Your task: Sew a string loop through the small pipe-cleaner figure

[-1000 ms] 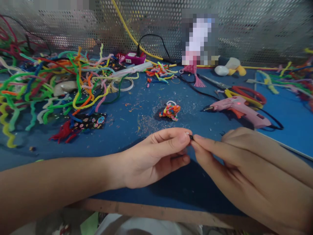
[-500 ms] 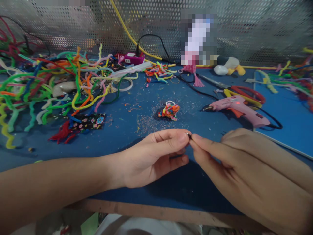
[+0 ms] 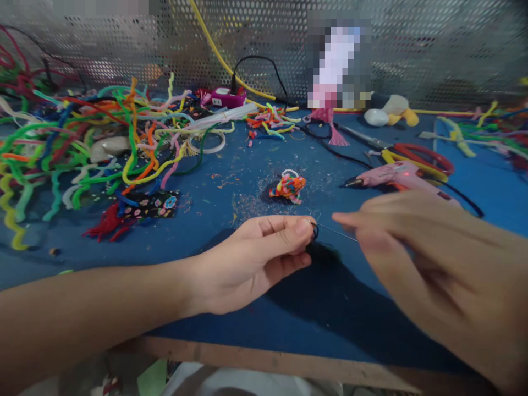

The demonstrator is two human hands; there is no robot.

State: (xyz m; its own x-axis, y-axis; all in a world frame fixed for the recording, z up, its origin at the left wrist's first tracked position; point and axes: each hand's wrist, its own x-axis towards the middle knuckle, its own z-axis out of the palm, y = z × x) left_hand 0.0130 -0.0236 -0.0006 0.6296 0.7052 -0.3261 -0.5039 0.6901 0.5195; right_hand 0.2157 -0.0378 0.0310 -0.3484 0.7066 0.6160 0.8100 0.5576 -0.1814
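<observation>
My left hand (image 3: pixel 256 258) pinches a small dark ring (image 3: pixel 315 231) between thumb and forefinger, low over the blue table (image 3: pixel 198 242). A thin wire (image 3: pixel 336 232) runs from the ring to my right hand (image 3: pixel 429 264), which is blurred and grips the wire's far end. Just behind the hands lies a small multicoloured pipe-cleaner figure (image 3: pixel 287 186) amid fine scraps.
A pink glue gun (image 3: pixel 402 177) lies at the right with red and yellow-handled tools (image 3: pixel 416 158) behind it. A big tangle of coloured pipe cleaners (image 3: pixel 82 143) covers the left. Short cut pieces (image 3: pixel 270 120), a patterned fabric scrap (image 3: pixel 154 203) and a perforated metal wall (image 3: pixel 433 44) stand farther back.
My right hand has drawn away to the right and up from the left hand, and a thin wire now shows between them. The left hand stays in place.
</observation>
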